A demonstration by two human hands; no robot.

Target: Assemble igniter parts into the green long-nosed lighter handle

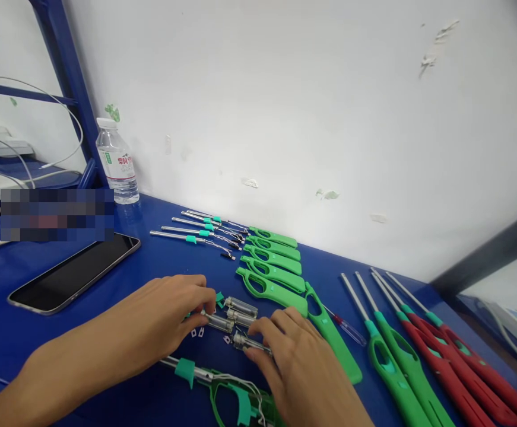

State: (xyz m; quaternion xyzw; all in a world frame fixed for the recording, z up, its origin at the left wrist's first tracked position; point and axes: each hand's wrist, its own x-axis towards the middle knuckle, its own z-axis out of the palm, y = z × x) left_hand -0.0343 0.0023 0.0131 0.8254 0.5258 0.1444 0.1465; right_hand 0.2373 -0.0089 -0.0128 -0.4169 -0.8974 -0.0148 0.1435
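My right hand [300, 362] has its thumb and fingers closed on a clear lighter fuel tank [244, 343] lying low over the table. Beside it, my left hand [175, 308] is closed in a pinch at the end of another clear tank [220, 322]; what lies between its fingertips is hidden. A third tank [243, 307] rests just behind. Small teal pieces [219, 300] and small white clips [201, 333] lie around the left fingertips. In front of both hands is an opened green lighter [216, 391] with a metal tube, teal trigger and loose white wires, partly covered by my right hand.
Several metal lighter tubes with wires [178, 236] and green handle shells [273, 289] lie in rows behind. A screwdriver [349, 330], green lighters [396, 379] and red lighters [445, 367] lie right. A phone [75, 273] and water bottle [118, 166] are left, on the blue table [169, 267].
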